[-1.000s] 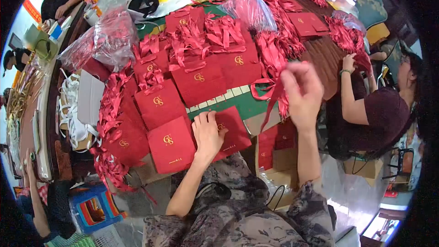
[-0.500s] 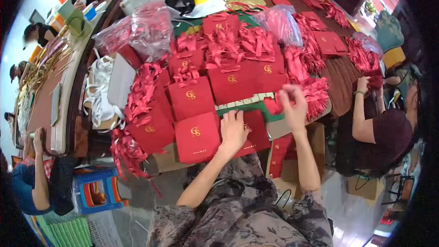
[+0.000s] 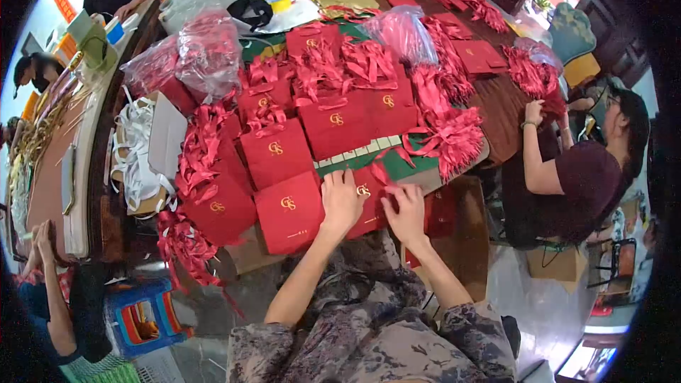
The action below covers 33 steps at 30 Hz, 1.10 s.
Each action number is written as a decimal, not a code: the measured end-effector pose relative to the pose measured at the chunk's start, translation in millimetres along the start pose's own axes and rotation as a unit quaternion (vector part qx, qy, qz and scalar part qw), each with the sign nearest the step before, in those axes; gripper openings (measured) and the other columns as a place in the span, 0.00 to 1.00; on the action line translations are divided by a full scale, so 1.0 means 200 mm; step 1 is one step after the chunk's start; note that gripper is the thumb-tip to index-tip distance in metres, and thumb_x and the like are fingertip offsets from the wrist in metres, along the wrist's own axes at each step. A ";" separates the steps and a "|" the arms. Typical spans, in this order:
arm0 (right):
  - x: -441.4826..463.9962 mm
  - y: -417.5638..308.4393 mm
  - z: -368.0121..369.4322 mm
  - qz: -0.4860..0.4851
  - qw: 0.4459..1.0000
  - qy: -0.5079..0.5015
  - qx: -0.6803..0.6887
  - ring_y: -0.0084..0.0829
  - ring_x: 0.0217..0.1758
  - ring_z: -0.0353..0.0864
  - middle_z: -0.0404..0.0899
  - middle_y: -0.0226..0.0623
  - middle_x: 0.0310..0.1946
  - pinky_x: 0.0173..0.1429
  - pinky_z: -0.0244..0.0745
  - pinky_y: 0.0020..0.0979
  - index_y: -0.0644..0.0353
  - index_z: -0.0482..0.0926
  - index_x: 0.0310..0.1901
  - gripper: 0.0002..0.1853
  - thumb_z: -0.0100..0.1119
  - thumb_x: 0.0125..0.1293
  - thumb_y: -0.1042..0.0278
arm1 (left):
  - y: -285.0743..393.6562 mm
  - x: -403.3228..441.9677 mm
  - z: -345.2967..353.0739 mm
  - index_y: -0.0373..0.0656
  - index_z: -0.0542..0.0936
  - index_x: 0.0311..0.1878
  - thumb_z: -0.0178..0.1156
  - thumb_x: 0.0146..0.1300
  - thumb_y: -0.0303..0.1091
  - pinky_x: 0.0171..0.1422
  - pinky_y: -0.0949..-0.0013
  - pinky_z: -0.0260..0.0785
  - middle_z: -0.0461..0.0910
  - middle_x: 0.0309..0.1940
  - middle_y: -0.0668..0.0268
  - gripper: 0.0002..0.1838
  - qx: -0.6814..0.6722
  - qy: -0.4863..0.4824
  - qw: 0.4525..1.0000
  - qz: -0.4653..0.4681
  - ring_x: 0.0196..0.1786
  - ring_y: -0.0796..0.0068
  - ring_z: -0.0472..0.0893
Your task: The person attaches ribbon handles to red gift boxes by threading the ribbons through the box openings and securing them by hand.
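Note:
A red paper gift bag (image 3: 370, 221) with a gold emblem lies at the table's near edge between my hands. My left hand (image 3: 342, 202) rests over its left side, fingers stretched toward the top edge and thumb apart. On its right side is my right hand (image 3: 407, 214), with slightly bent, separated fingers touching the bag. A red ribbon (image 3: 381, 172) shows at the bag's top, just beyond my right fingertips. Left of my left hand lies a similar red bag (image 3: 288, 223). Behind them stand several red bags (image 3: 340, 131) with ribbon handles.
Bundles of red ribbon (image 3: 454, 143) lie on the right. White straps fill a cardboard box (image 3: 167, 135) on the left. Below the table edge at right is an open carton (image 3: 464, 241). A co-worker (image 3: 589, 177) sits at the right; other people work around the tables.
My right hand has come down and left from above the table onto the bag. My left hand stays on the bag. The whole view has shifted slightly.

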State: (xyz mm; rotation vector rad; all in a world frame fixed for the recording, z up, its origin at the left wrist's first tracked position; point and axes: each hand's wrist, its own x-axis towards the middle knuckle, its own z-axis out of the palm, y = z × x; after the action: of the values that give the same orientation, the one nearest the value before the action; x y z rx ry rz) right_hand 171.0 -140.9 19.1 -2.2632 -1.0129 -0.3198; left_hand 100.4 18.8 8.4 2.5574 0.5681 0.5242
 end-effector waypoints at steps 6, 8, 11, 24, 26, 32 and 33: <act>0.03 0.12 0.05 0.027 0.998 -0.048 -0.039 0.50 0.53 0.72 0.72 0.45 0.51 0.54 0.68 0.47 0.57 0.76 0.60 0.23 0.66 0.63 0.65 | 0.02 0.03 -0.03 0.39 0.75 0.57 0.80 0.43 0.39 0.59 0.54 0.66 0.73 0.49 0.56 0.37 0.002 -0.043 0.999 0.004 0.56 0.54 0.71; 0.08 0.14 0.07 0.037 0.998 -0.023 -0.043 0.50 0.55 0.71 0.73 0.45 0.52 0.56 0.69 0.46 0.57 0.77 0.60 0.23 0.66 0.64 0.67 | 0.03 0.04 -0.04 0.40 0.75 0.56 0.81 0.41 0.38 0.58 0.55 0.65 0.73 0.49 0.57 0.37 0.002 -0.045 0.999 0.004 0.56 0.55 0.71; 0.08 0.16 0.08 0.042 0.999 -0.022 -0.027 0.50 0.55 0.71 0.72 0.45 0.52 0.56 0.69 0.46 0.58 0.77 0.59 0.22 0.66 0.63 0.67 | 0.03 0.05 -0.06 0.42 0.75 0.52 0.82 0.38 0.40 0.55 0.55 0.63 0.75 0.47 0.61 0.36 0.010 -0.041 0.999 0.010 0.53 0.57 0.71; -0.12 0.33 -0.18 0.171 0.980 0.043 0.089 0.42 0.43 0.76 0.75 0.41 0.39 0.48 0.71 0.38 0.61 0.80 0.45 0.07 0.61 0.68 0.69 | -0.01 0.12 -0.08 0.47 0.79 0.47 0.79 0.44 0.47 0.54 0.55 0.61 0.79 0.42 0.66 0.29 0.025 -0.093 0.995 -0.002 0.51 0.59 0.73; -0.14 0.32 -0.20 0.177 0.980 0.036 0.088 0.41 0.42 0.77 0.75 0.41 0.39 0.46 0.72 0.37 0.62 0.80 0.44 0.07 0.61 0.69 0.70 | -0.01 0.13 -0.08 0.48 0.79 0.46 0.79 0.45 0.46 0.54 0.55 0.60 0.79 0.41 0.66 0.27 0.015 -0.108 0.994 -0.018 0.51 0.59 0.73; -0.21 0.35 -0.18 0.227 0.970 0.041 0.072 0.36 0.40 0.76 0.74 0.39 0.37 0.46 0.72 0.31 0.63 0.78 0.44 0.07 0.60 0.70 0.70 | 0.00 0.13 -0.08 0.47 0.78 0.46 0.79 0.45 0.43 0.55 0.55 0.60 0.79 0.41 0.65 0.26 0.007 -0.111 0.994 -0.019 0.50 0.59 0.73; -0.21 0.34 -0.18 0.273 0.956 0.040 0.094 0.34 0.40 0.77 0.75 0.39 0.38 0.46 0.73 0.31 0.63 0.78 0.46 0.07 0.60 0.71 0.70 | 0.00 0.13 -0.08 0.47 0.78 0.46 0.79 0.45 0.43 0.55 0.55 0.60 0.79 0.41 0.65 0.26 0.005 -0.114 0.993 -0.020 0.50 0.59 0.73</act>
State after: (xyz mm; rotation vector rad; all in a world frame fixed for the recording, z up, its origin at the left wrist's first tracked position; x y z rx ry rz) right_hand 193.7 -223.7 -2.6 -2.2247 -0.3288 -0.0703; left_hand 114.8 36.6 28.4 2.5635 0.5393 0.2098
